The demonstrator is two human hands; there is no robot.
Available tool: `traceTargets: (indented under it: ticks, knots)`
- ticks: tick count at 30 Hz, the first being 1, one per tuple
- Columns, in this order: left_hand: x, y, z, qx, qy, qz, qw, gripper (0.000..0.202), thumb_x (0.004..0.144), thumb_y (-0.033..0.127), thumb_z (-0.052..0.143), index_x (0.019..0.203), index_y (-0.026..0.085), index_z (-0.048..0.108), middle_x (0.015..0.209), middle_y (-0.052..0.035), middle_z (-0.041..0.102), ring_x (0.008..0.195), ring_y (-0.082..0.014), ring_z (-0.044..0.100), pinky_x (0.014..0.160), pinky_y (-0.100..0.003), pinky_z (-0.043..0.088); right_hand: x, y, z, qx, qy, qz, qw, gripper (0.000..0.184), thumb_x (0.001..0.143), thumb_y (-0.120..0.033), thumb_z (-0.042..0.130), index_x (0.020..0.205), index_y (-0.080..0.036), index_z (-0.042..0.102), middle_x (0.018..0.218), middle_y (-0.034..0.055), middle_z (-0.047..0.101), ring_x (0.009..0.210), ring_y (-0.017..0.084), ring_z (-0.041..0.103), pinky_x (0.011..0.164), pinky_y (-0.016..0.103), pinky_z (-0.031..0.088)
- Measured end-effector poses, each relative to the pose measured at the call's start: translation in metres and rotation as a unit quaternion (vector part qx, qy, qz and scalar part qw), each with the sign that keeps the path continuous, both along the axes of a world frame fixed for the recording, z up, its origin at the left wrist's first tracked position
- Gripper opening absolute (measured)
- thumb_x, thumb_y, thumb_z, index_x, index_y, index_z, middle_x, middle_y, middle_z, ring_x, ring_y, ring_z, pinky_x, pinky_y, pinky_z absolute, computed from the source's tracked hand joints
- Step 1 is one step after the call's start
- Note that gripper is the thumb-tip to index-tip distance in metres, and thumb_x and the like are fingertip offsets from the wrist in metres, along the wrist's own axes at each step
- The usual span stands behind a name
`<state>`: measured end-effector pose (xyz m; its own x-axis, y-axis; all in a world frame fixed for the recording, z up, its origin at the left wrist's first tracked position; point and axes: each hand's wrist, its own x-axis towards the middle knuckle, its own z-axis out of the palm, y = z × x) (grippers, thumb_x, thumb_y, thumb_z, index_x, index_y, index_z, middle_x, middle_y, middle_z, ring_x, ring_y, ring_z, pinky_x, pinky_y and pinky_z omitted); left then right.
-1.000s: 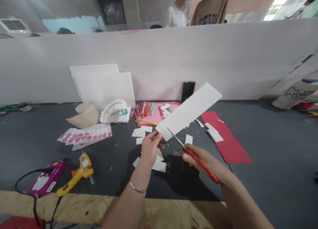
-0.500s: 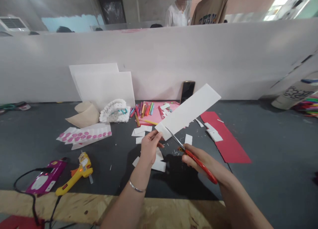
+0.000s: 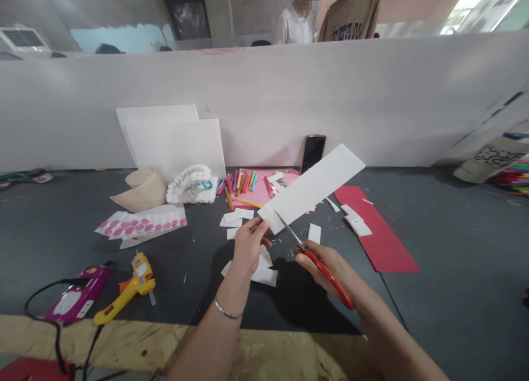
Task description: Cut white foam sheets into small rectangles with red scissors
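My left hand (image 3: 248, 245) pinches the near end of a long white foam strip (image 3: 316, 185), holding it up above the dark table and slanting up to the right. My right hand (image 3: 328, 265) grips red-handled scissors (image 3: 318, 260). Their blades reach into the strip's near end, close to my left fingers. Several small white cut pieces (image 3: 264, 271) lie on the table beneath my hands.
A yellow glue gun (image 3: 128, 289) and a purple device (image 3: 78, 298) lie at the near left. Pink-dotted sheets (image 3: 142, 225), white boards (image 3: 173, 144), coloured markers (image 3: 237, 183), a phone (image 3: 312, 151) and a red sheet (image 3: 378, 232) lie around. Two people stand behind the white partition (image 3: 372, 94).
The scissors and my right hand have edged slightly up and left, further into the strip's end. The strip's far end has dipped a little. My left hand holds still.
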<state>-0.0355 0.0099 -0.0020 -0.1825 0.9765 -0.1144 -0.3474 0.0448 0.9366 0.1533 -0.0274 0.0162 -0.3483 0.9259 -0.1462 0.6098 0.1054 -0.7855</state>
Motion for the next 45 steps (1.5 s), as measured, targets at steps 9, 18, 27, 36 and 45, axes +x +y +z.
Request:
traceTargets:
  ticks: [9,18,27,36,45]
  knots:
    - [-0.0031,0.0025,-0.0013,-0.014,-0.006,0.001,1.0,0.029,0.063,0.033,0.079,0.084,0.013,0.077,0.069,-0.003,0.068,0.059,-0.0104,0.057,0.041,-0.017,0.04,-0.0026,-0.0005,-0.0022,-0.015,0.015,-0.011,1.0,0.033,0.088,-0.055,0.048,0.081,-0.023,0.051,0.057,-0.0028,0.052,0.049,0.013,0.049,0.05,0.024,0.037]
    - [-0.0008,0.0,0.0002,-0.01,0.012,-0.033,0.999,0.03,0.065,0.032,0.078,0.089,0.014,0.078,0.074,-0.0046,0.07,0.062,-0.0116,0.059,0.042,-0.017,0.04,-0.0012,-0.0027,0.0013,-0.017,0.006,-0.002,1.0,0.031,0.089,-0.054,0.041,0.081,-0.025,0.042,0.062,-0.0021,0.054,0.051,0.015,0.052,0.052,0.025,0.038]
    - [0.0006,-0.0004,0.0022,-0.024,0.005,-0.017,1.0,0.03,0.062,0.035,0.08,0.081,0.013,0.077,0.068,-0.0039,0.069,0.058,-0.0104,0.056,0.044,-0.018,0.041,-0.008,-0.002,-0.0031,0.022,-0.013,-0.021,0.999,0.04,0.091,-0.06,0.04,0.079,-0.024,0.05,0.057,-0.0025,0.051,0.049,0.014,0.048,0.052,0.024,0.037]
    - [0.0008,-0.0019,0.0024,-0.013,0.013,-0.042,0.999,0.028,0.064,0.035,0.079,0.08,0.013,0.076,0.07,-0.0038,0.068,0.06,-0.011,0.057,0.043,-0.018,0.042,-0.0046,0.0003,-0.0023,0.037,-0.048,-0.008,0.998,0.033,0.089,-0.056,0.042,0.085,-0.024,0.049,0.065,0.0015,0.06,0.057,0.019,0.056,0.058,0.027,0.04]
    - [0.0048,-0.0044,0.0035,-0.02,0.02,-0.049,0.998,0.03,0.063,0.037,0.079,0.081,0.013,0.076,0.07,-0.0048,0.068,0.061,-0.0122,0.058,0.045,-0.02,0.043,-0.0033,0.0023,-0.0029,0.036,-0.068,-0.021,0.997,0.039,0.088,-0.062,0.041,0.078,-0.025,0.046,0.062,0.0005,0.057,0.056,0.019,0.054,0.057,0.027,0.037]
